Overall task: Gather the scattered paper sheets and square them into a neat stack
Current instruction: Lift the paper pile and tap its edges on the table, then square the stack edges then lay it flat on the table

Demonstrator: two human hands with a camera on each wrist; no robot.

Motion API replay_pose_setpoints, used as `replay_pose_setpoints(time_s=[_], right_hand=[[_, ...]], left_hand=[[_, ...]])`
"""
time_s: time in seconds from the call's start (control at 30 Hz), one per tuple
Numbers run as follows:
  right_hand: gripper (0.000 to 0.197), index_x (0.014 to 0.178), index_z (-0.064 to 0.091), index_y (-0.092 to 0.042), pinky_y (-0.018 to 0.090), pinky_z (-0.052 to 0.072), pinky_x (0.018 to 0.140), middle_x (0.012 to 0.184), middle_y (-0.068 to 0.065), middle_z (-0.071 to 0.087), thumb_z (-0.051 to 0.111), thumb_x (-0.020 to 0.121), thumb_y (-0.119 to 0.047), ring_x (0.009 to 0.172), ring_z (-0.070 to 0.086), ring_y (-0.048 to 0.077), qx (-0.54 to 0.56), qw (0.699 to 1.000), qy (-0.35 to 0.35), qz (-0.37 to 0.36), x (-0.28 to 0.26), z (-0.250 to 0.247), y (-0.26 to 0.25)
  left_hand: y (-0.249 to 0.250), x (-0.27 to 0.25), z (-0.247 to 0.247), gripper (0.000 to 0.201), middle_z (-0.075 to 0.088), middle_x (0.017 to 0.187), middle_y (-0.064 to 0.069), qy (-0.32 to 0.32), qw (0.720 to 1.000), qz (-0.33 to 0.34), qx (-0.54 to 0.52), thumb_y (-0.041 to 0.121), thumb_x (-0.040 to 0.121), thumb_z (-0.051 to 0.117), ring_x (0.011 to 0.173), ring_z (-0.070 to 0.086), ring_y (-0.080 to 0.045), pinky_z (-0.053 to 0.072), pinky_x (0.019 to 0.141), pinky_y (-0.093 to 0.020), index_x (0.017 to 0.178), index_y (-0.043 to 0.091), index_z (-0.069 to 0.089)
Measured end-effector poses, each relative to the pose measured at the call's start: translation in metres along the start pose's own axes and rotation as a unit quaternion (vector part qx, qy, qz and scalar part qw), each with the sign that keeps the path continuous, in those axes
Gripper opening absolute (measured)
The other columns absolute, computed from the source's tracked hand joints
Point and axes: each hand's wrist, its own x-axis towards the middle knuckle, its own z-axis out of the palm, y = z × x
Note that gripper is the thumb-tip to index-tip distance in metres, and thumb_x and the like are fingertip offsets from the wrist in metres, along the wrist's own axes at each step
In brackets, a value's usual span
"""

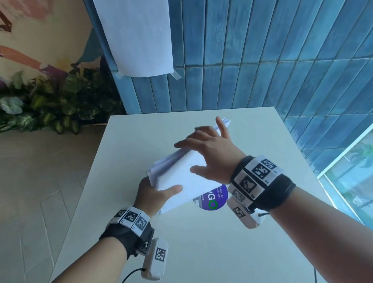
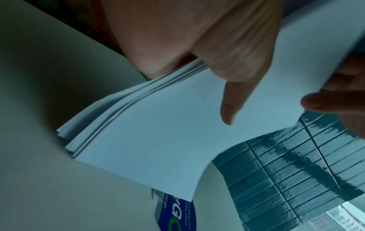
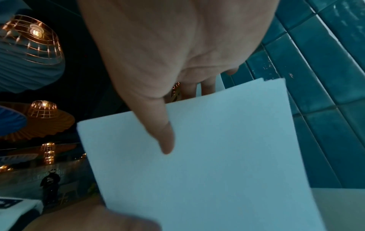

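A stack of white paper sheets (image 1: pixel 179 176) is held tilted just above the white table (image 1: pixel 203 253). My left hand (image 1: pixel 161 193) grips its near left corner, thumb on top and fingers underneath. At the far end my right hand (image 1: pixel 207 153) holds the stack with the thumb on the top sheet and spread fingers over the far edge. In the left wrist view the sheets (image 2: pixel 158 132) sit fanned, their edges uneven, under my left thumb (image 2: pixel 227 101). In the right wrist view the top sheet (image 3: pixel 217 156) lies between my right thumb (image 3: pixel 166 137) and the fingers behind it.
A round purple sticker (image 1: pixel 216 197) lies on the table below the stack's near edge. A blue tiled wall (image 1: pixel 262 42) with a taped white sheet (image 1: pixel 138 29) stands behind the table. Plants (image 1: pixel 40 103) are at the left, a window (image 1: pixel 367 181) at the right.
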Motion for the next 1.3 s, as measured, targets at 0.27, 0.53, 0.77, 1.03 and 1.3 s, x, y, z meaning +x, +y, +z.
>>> replay_pose_setpoints(time_s=[0.27,0.53,0.77,1.03,1.3], right_hand=[[0.023,0.106,0.066,-0.026,0.042,0.029,0.109,0.101,-0.004,0.071,0.059,0.084,-0.026,0.096,0.065,0.023,0.027,0.993,0.115,0.009,-0.002,-0.004,0.016],[0.039,0.114,0.06,-0.025,0.022,0.045,0.085,0.107,-0.01,0.067,0.07,0.077,-0.022,0.094,0.059,0.004,0.208,0.966,0.129,0.078,-0.009,-0.016,0.028],[0.02,0.087,0.067,-0.022,0.006,0.044,0.061,0.074,-0.011,0.066,0.074,0.075,-0.008,0.062,0.06,-0.007,0.379,0.896,0.158,0.17,-0.034,0.012,0.047],[0.018,0.077,0.068,-0.015,0.013,0.053,0.058,0.069,-0.007,0.071,0.075,0.071,0.001,0.056,0.065,-0.003,0.526,0.766,0.156,0.336,-0.074,0.068,0.082],[0.017,0.086,0.063,-0.007,0.007,0.047,0.053,0.074,-0.001,0.064,0.072,0.075,0.002,0.05,0.059,-0.009,0.534,0.717,0.265,0.362,-0.066,0.084,0.066]], left_hand=[[0.02,0.006,-0.006,0.027,0.063,0.057,0.013,0.055,0.997,0.029,0.036,0.025,0.081,0.078,0.056,0.059,-0.011,0.043,0.051,-0.016,0.061,0.021,0.061],[0.081,0.022,-0.03,0.006,0.068,0.084,-0.001,-0.075,0.959,0.142,0.234,0.023,0.087,0.07,0.085,0.066,-0.025,0.043,0.069,-0.025,0.092,0.02,0.071],[0.091,0.035,-0.047,0.014,0.068,0.075,0.002,-0.141,0.917,0.156,0.34,0.034,0.074,0.076,0.076,0.062,-0.024,0.05,0.07,-0.034,0.081,0.025,0.069],[0.004,0.026,-0.071,0.018,0.068,0.066,0.006,-0.048,0.998,-0.022,0.014,0.015,0.081,0.078,0.065,0.058,-0.005,0.042,0.068,-0.016,0.065,0.019,0.071],[0.016,0.017,-0.009,0.024,0.06,0.107,-0.007,0.158,0.984,0.087,0.003,0.02,0.1,0.051,0.093,0.058,-0.019,0.044,0.081,-0.025,0.119,0.006,0.047]])
